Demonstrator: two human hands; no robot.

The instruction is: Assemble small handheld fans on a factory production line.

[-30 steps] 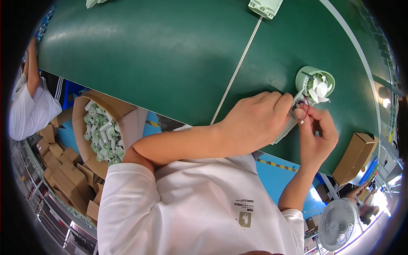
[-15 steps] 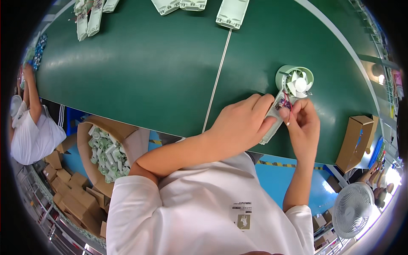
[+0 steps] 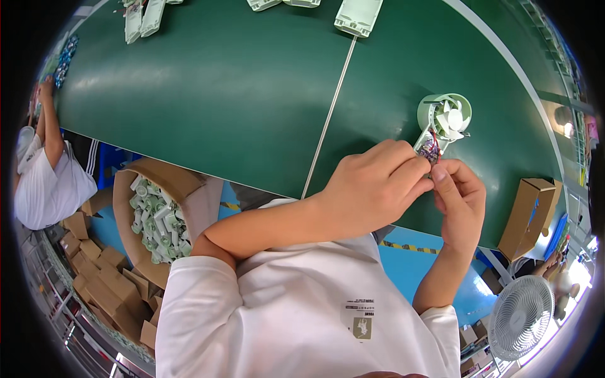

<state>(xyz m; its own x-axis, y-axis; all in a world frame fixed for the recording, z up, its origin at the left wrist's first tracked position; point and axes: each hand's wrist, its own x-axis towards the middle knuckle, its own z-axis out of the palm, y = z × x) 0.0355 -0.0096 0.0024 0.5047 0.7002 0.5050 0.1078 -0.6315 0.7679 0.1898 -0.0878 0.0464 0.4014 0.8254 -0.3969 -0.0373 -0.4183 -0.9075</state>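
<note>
A pale green handheld fan (image 3: 446,104) with white blades lies on the green table, its handle half opened toward me. In the handle sits a small purple circuit board (image 3: 430,150) with red wires (image 3: 434,138) running up to the fan head. My left hand (image 3: 381,183) is closed over the handle, hiding most of it, with its fingertips beside the board. Thumb and forefinger of my right hand (image 3: 463,192) pinch at the board's near edge, where a red wire runs into the fingertips. The wire's end is hidden.
Pale green casings (image 3: 358,17) lie along the far edge, with more at far left (image 3: 152,17). A cardboard box (image 3: 126,208) of green and white parts stands left of me. At right are another carton (image 3: 524,217) and a fan (image 3: 522,315). Another person (image 3: 53,179) works at left.
My left hand has slid up the handle toward the board, and now covers more of it. My right fingertips have come in beside the left ones. The view has shifted slightly.
</note>
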